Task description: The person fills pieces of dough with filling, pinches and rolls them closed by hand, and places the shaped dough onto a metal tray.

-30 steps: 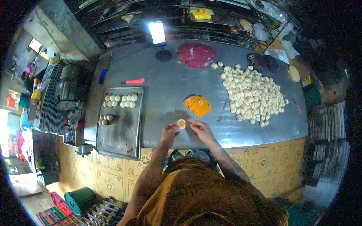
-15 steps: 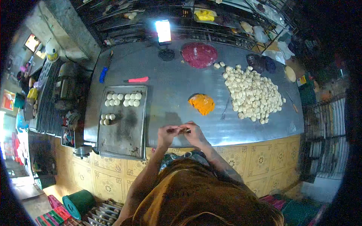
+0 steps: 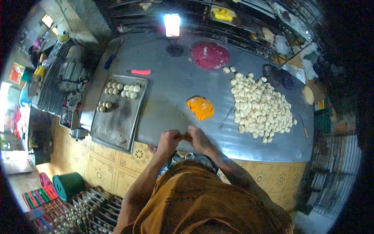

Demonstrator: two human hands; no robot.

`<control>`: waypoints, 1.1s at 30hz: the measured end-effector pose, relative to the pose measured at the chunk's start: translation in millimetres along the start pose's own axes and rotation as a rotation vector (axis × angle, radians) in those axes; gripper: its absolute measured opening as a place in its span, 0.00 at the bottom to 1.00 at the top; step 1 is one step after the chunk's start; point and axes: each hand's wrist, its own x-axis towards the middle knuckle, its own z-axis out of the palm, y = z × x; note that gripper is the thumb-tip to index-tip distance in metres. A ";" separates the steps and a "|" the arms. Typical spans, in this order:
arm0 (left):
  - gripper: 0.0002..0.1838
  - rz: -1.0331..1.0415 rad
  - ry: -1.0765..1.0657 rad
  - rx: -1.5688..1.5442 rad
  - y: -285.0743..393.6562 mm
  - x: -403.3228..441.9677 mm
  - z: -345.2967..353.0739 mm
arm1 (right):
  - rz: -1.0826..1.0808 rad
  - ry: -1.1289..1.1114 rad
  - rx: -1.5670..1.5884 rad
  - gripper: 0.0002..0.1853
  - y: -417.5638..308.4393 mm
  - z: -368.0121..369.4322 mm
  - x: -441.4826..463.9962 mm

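My left hand (image 3: 170, 140) and my right hand (image 3: 197, 139) meet over the near edge of the metal table (image 3: 163, 93). The fingers of both are curled and pressed together at the tips. Whatever is between them is hidden by the fingers. Just beyond lies an orange crumbly mound (image 3: 201, 108). To the right spreads a big heap of pale dough pieces (image 3: 261, 105). On the left, a metal baking tray (image 3: 117, 121) carries three clusters of round dough balls (image 3: 130, 91) in its far half.
Farther back are a magenta mound (image 3: 210, 55), a lit lamp (image 3: 172, 25) and a pink-handled tool (image 3: 141, 71). A knife (image 3: 303, 126) lies near the right edge. A green bin (image 3: 69, 185) stands on the floor at lower left, beside racks holding several dough balls.
My view has turned a little, so the tray appears shifted left and tilted. My hands have come slightly nearer my body and remain together, fingers more curled in.
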 end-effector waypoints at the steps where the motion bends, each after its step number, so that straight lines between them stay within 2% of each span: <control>1: 0.11 0.010 -0.007 0.027 2.0 -1.0 -1.8 | -0.010 -0.015 -0.066 0.17 -12.3 4.4 5.9; 2: 0.11 -0.005 0.004 0.027 0.9 -1.0 -1.9 | -0.025 -0.026 -0.133 0.17 -21.2 8.8 13.4; 4: 0.21 -0.061 0.222 0.126 -3.6 0.4 0.5 | 0.043 -0.017 0.298 0.16 -18.2 29.3 23.9; 5: 0.21 -0.092 0.246 0.130 -13.2 1.1 1.3 | -0.140 0.069 0.188 0.12 -18.9 36.8 31.1; 6: 0.24 -0.071 0.260 -0.076 -27.9 1.2 2.5 | -0.320 0.157 0.088 0.11 -32.8 39.5 39.8; 7: 0.28 -0.040 0.281 -0.279 -41.2 1.1 -4.5 | -0.141 0.058 -0.049 0.08 -65.6 19.9 55.9; 8: 0.28 -0.065 0.308 -0.273 -52.1 1.0 -18.8 | -0.158 0.031 -0.032 0.08 -60.7 30.5 68.5; 10: 0.24 -0.251 0.253 -0.654 -75.1 3.3 -51.3 | 0.048 0.088 0.151 0.05 -54.7 55.5 94.1; 11: 0.22 -0.376 0.335 -0.683 -90.4 2.0 -74.9 | 0.125 0.014 0.076 0.05 -58.6 65.4 109.8; 12: 0.20 -0.368 0.457 -0.821 -105.9 1.5 -89.4 | 0.124 0.000 0.075 0.05 -57.1 86.8 121.2; 14: 0.19 -0.446 0.436 -0.966 -127.4 -6.6 -119.1 | 0.000 0.263 0.221 0.06 -45.1 139.3 143.2; 15: 0.19 -0.455 0.444 -0.973 -135.7 -6.8 -131.5 | 0.002 0.250 0.220 0.06 -57.1 147.2 160.4; 17: 0.15 -0.434 0.389 -0.962 -151.1 -12.5 -153.6 | 0.151 0.033 0.368 0.06 -86.3 160.2 196.5; 18: 0.15 -0.449 0.389 -0.967 -161.3 -13.1 -165.8 | 0.163 0.023 0.371 0.06 -92.8 173.0 212.9; 20: 0.14 -0.435 0.497 -0.906 -183.5 -12.9 -192.5 | 0.195 -0.113 0.516 0.09 -100.7 195.5 238.9; 21: 0.13 -0.492 0.508 -0.848 -179.6 -12.5 -215.4 | 0.226 -0.185 0.706 0.15 -86.8 216.6 246.7; 22: 0.11 -0.453 0.540 -0.608 -196.3 -13.2 -227.6 | 0.237 -0.185 0.705 0.15 -97.1 218.6 253.0; 23: 0.11 -0.406 0.562 -0.367 -212.6 -12.6 -239.6 | 0.222 -0.147 0.762 0.20 -107.3 219.0 258.2; 25: 0.09 -0.455 0.653 -0.084 -212.5 0.7 -277.2 | 0.302 -0.169 0.862 0.26 -127.7 193.6 256.0; 26: 0.09 -0.451 0.639 -0.089 -226.5 10.9 -289.2 | 0.344 -0.177 0.912 0.30 -138.7 180.4 255.3; 28: 0.08 -0.099 0.699 0.383 -256.0 25.7 -302.7 | 0.512 -0.256 0.933 0.26 -126.9 153.9 236.5; 29: 0.07 -0.088 0.647 0.401 -265.5 26.0 -302.5 | 0.610 -0.253 0.871 0.23 -117.9 143.6 224.2; 30: 0.07 -0.066 0.593 0.414 -274.5 30.3 -299.9 | 0.620 -0.217 0.862 0.23 -108.5 139.1 207.1; 31: 0.09 -0.067 0.560 0.363 -282.2 33.2 -295.3 | 0.590 -0.191 0.821 0.22 -94.6 133.0 186.8; 32: 0.11 -0.097 0.589 0.076 -292.2 28.5 -291.7 | 0.570 -0.142 0.771 0.21 -80.9 115.2 167.7; 33: 0.13 -0.098 0.630 -0.498 -305.3 28.8 -287.1 | 0.641 -0.142 0.695 0.20 -89.1 91.2 156.4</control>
